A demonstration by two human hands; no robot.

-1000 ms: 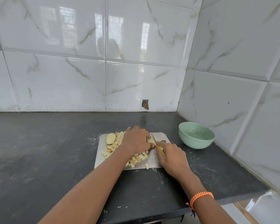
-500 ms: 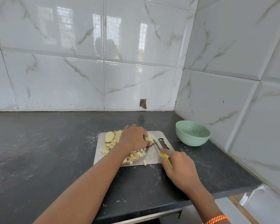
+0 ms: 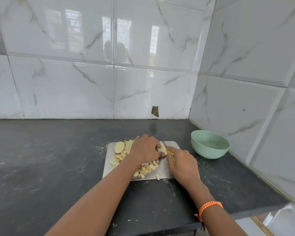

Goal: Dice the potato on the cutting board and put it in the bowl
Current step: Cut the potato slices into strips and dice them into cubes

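A steel cutting board [image 3: 163,171] lies on the dark counter. On it sits a heap of pale potato dice [image 3: 147,168] and a round potato slice [image 3: 119,147] at the far left. My left hand [image 3: 144,149] holds a potato piece [image 3: 162,148] down on the board's far right part. My right hand [image 3: 182,163] grips a yellow-handled knife [image 3: 169,151] whose blade lies against that piece. The green bowl [image 3: 209,146] stands to the right of the board; only small specks show inside it.
The dark counter [image 3: 49,159] runs left and ends in a front edge close to me. Tiled walls meet in a corner behind the bowl. One potato bit [image 3: 157,177] lies at the board's near edge. A small hole [image 3: 155,111] shows in the back wall.
My right hand drew the knife back toward me half a second ago, then moved it forward again to the potato piece. My left hand stayed on the piece.
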